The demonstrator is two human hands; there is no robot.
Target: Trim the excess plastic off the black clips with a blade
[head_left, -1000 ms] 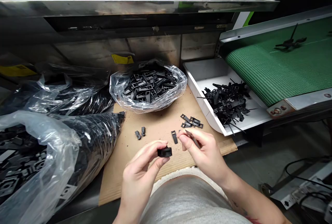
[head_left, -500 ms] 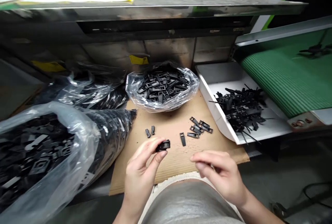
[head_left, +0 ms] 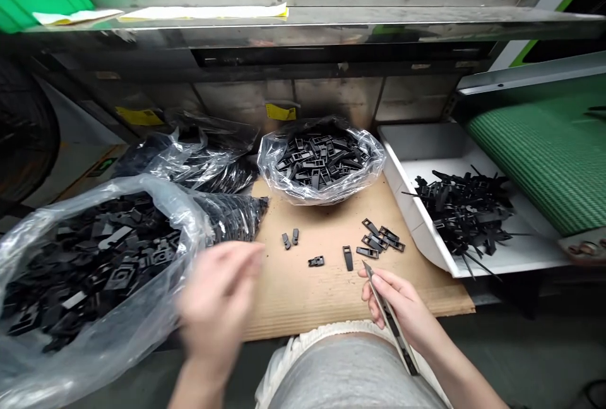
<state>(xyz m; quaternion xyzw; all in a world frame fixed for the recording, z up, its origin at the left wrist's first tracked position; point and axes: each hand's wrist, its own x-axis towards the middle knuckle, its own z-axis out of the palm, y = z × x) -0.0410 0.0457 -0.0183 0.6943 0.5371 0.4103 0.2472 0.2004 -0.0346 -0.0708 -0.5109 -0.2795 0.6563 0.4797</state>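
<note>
My right hand (head_left: 395,302) is closed around a slim utility knife (head_left: 391,317), its blade tip pointing up and left over the cardboard (head_left: 284,308). Motion smears my left hand (head_left: 218,298), which hangs beside the big plastic bag of black parts (head_left: 127,238); its fingers cannot be made out. Between the hands, a small black part (head_left: 315,261) lies on the cardboard. Right of it is a flat black clip (head_left: 348,257), with several similar clips (head_left: 374,243) grouped beyond. Two small black pieces (head_left: 290,238) lie to the left.
An open plastic bag of black clips (head_left: 322,160) stands at the back. To the right, a white tray (head_left: 411,232) holds thin black pieces, beside a green conveyor belt (head_left: 534,144). A metal shelf (head_left: 331,17) crosses above. Another dark plastic bag (head_left: 189,156) lies back left.
The black part from my left hand now lies on the cardboard. My left hand has moved left towards the big bag. The knife in my right hand has come into clear view. The camera view has shifted.
</note>
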